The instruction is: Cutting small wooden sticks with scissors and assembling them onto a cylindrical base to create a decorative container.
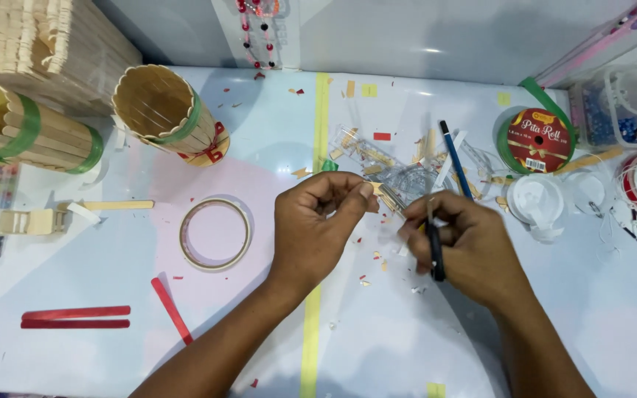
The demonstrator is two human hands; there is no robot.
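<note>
Wooden stick piece is pinched at the left hand fingertips, above the table centre by the yellow tape line. Scissors are gripped closed-fisted in the right hand, blades at the stick. Risks: fingertips sit close to the blades and could be nicked; the offcut could be lost among scraps.

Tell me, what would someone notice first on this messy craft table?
Probably the two hands in the middle: the left hand pinches a small wooden stick piece, and the right hand grips black-handled scissors. Next, the round stick-built holder with a green band at upper left, and the red ribbon roll at upper right.
</note>
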